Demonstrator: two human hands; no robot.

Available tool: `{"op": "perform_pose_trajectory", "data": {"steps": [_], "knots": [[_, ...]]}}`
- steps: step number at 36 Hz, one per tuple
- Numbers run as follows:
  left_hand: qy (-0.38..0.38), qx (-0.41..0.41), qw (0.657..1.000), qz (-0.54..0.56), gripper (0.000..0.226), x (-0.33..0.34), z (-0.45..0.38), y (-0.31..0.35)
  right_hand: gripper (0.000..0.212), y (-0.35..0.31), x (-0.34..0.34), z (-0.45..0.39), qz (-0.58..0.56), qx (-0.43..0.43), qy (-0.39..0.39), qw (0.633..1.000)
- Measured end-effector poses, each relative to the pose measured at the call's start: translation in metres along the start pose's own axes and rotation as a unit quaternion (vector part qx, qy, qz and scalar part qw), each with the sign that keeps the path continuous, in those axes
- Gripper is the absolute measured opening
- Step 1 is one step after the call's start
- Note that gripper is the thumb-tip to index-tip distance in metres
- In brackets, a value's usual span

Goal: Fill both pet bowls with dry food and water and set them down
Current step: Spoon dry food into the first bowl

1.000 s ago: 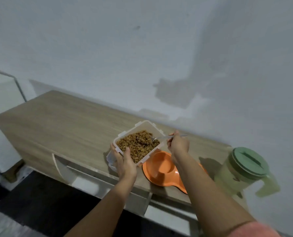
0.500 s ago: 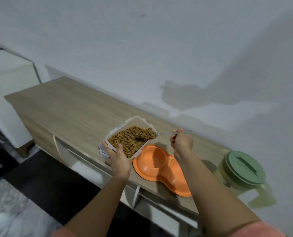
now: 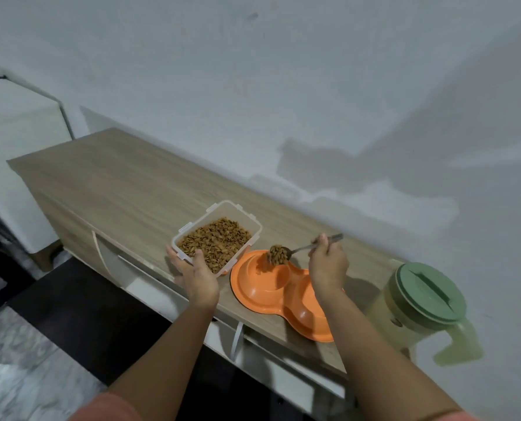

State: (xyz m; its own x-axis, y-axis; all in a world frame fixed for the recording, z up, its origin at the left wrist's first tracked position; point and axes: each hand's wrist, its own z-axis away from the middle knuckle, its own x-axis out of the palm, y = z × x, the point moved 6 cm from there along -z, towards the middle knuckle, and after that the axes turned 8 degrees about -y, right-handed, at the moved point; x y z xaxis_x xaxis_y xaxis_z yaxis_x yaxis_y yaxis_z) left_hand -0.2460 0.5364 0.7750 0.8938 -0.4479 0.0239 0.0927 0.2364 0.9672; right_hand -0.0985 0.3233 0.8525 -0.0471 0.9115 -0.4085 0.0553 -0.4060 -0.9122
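An orange double pet bowl [image 3: 262,294] lies on the wooden cabinet top [image 3: 116,183]. A clear plastic container [image 3: 219,235] full of brown dry food sits just left of it. My left hand [image 3: 197,273] holds the container's near corner, thumb over the rim. My right hand [image 3: 327,262] pinches a metal spoon [image 3: 304,247] heaped with kibble above the bowl's left cup, and pieces are falling from it. The bowl's right cup is partly hidden behind my right forearm.
A pale green jug with a green lid [image 3: 424,294] stands at the cabinet's right end, close to my right arm. A white wall runs behind. Open white drawers [image 3: 149,287] jut out below the cabinet's front edge. Dark floor lies lower left.
My right hand lifted the spoon out of the container and carried a load of kibble right, over the orange bowl. My left hand stayed on the container.
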Motion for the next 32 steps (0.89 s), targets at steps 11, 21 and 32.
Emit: {"op": "perform_pose_trajectory", "data": {"steps": [11,21,32], "knots": [[-0.002,-0.012,1.0,0.001,0.064,-0.002,0.001,-0.008,0.028,-0.038,-0.005,0.013,0.006,-0.179,0.056,0.982],[-0.029,0.004,0.999,0.036,0.066,0.0,0.011,-0.006,0.031,-0.064,0.051,0.014,0.098,-0.235,-0.099,0.962],[-0.039,0.005,0.999,0.031,0.062,-0.009,0.015,-0.002,0.037,-0.055,0.064,0.018,0.097,-0.167,-0.113,0.975]]}}
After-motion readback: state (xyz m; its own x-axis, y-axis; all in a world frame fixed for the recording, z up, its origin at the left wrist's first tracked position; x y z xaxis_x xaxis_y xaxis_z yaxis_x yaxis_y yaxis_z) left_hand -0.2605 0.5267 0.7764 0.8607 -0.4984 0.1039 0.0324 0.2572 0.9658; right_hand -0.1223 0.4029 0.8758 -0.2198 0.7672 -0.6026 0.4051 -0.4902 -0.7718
